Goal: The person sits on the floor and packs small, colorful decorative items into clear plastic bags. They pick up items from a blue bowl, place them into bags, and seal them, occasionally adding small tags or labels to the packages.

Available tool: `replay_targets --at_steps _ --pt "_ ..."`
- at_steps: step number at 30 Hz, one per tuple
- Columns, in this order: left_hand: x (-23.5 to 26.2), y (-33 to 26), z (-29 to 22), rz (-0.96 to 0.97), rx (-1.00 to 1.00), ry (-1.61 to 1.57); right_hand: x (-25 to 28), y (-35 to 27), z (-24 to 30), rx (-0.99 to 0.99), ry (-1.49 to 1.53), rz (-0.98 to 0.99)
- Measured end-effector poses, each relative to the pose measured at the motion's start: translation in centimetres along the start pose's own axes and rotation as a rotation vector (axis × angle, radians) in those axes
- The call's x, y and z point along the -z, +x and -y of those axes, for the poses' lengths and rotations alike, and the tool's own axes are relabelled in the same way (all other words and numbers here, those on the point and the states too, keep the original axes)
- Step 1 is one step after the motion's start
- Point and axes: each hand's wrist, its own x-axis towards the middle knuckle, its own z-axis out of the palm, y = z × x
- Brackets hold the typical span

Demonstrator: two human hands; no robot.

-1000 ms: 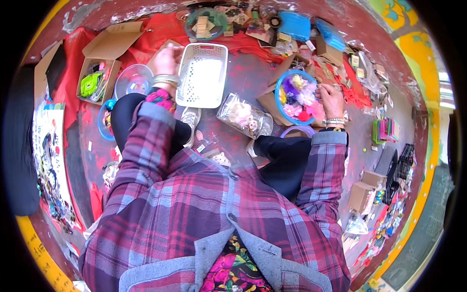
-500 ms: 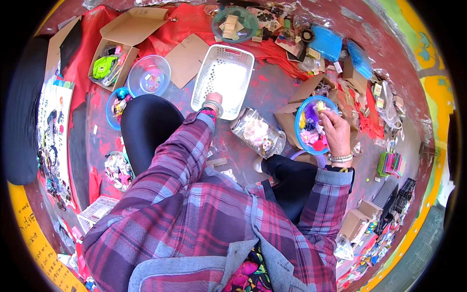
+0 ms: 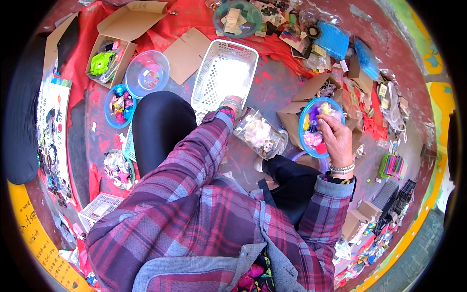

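Observation:
In front of me lies a white perforated plastic basket (image 3: 206, 73). My left hand (image 3: 234, 101) is at its near right corner; the fingers are hidden, so I cannot tell whether they grip it. Just right of that hand is a clear plastic bag (image 3: 259, 134) of pale fluffy pieces. My right hand (image 3: 336, 143) is over a blue-rimmed round basin (image 3: 301, 121) holding purple, yellow, pink and red fluffy pieces. Its thumb and fingertips are pinched together near the purple piece (image 3: 317, 111). What they hold, if anything, does not show.
Beside the right basin stands an open cardboard box (image 3: 290, 117). Left of my knee are a clear basin (image 3: 134, 73), a blue bowl (image 3: 108, 109) of shiny items and a cardboard box (image 3: 127, 58). A green-tinted basin (image 3: 220, 19) sits at the far side.
My left hand has moved right along the basket's near end to its corner. My right hand has come slightly lower; the pale yellow piece it held is no longer clearly between its fingers.

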Motion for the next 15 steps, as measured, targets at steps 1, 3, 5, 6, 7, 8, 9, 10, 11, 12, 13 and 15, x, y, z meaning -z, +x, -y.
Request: replay_targets --at_steps 1,3,5,6,7,8,9,10,11,12,13,15 --pt "1.3 -0.3 -1.3 0.037 0.029 0.023 0.0 -0.2 -0.2 -0.012 -0.003 -0.003" --pt "4.6 -1.2 -4.0 0.109 0.089 0.075 0.1 -0.5 -0.4 -0.034 -0.006 -0.012" --pt "6.2 -1.9 -5.5 -0.072 0.369 -0.456 0.2 -0.6 -0.1 -0.041 -0.003 -0.009" --pt "6.5 -2.3 -5.6 -0.168 0.515 -0.724 0.2 -0.5 0.1 -0.039 0.0 -0.001" --pt "5.9 -1.8 -5.3 -0.159 0.479 -0.76 0.1 -0.4 0.2 -0.024 -0.008 -0.001" --pt "5.6 -1.8 -5.2 -0.189 0.434 -0.729 0.1 -0.4 0.3 -0.01 -0.017 -0.002" --pt "5.9 -2.1 -5.5 -0.218 0.386 -0.702 0.1 -0.3 0.4 0.004 -0.029 -0.003" --pt "6.2 -2.3 -5.7 -0.247 0.338 -0.674 0.0 -0.3 0.6 0.006 -0.018 0.004" --pt "6.1 -2.3 -5.8 -0.258 0.352 -0.704 -0.1 -0.2 0.7 0.008 -0.007 0.012" --pt "6.1 -2.3 -5.9 -0.27 0.366 -0.732 -0.1 -0.2 0.9 0.011 0.005 0.017" --pt "6.2 -2.3 -6.1 -0.283 0.38 -0.76 -0.1 -0.1 0.8 0.02 0.007 0.02" --pt "6.5 -2.9 -6.6 -0.284 0.42 -0.909 -0.3 -0.1 0.8 0.036 0.011 0.024"
